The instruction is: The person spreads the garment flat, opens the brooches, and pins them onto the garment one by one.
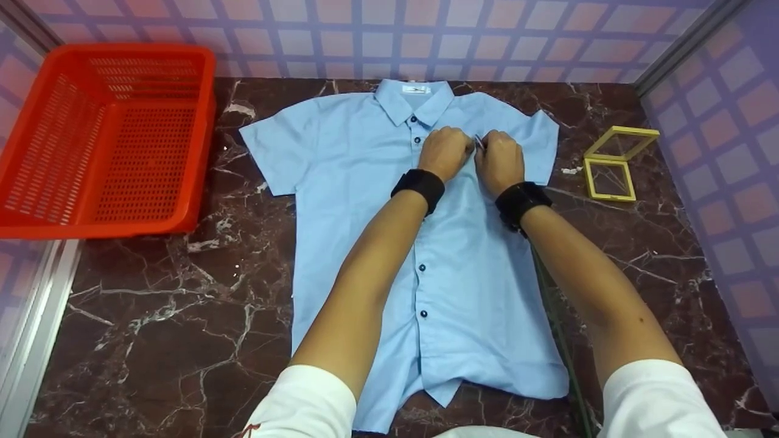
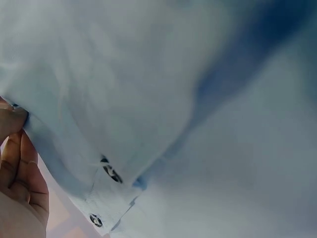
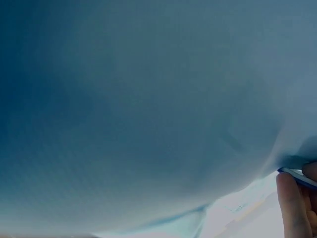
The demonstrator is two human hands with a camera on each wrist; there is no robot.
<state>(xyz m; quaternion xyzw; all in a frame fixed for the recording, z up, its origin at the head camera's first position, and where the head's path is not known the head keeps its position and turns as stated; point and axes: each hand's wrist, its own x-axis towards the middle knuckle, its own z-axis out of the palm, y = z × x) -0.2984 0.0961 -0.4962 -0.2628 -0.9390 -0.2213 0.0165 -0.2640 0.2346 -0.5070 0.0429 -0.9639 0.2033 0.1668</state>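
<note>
A light blue short-sleeved button-up shirt [image 1: 353, 213] lies front side up, its collar towards the back wall. My left hand [image 1: 447, 152] pinches the cloth of its chest, just right of the button row. In the left wrist view, the left hand [image 2: 22, 193] grips the lifted fabric, with two dark buttons nearby. Close beside it, my right hand [image 1: 500, 161] holds a small, thin object over the chest. The right wrist view shows this flat blue-and-white piece [image 3: 298, 177] pinched against the cloth; its kind cannot be made out.
On the left stands a red plastic basket [image 1: 152, 158]. A small yellow-framed case [image 1: 610, 159] with clear panels stands open at the right. Patterned walls [image 1: 389, 42] border the dark marbled table [image 1: 182, 340] at the back and sides.
</note>
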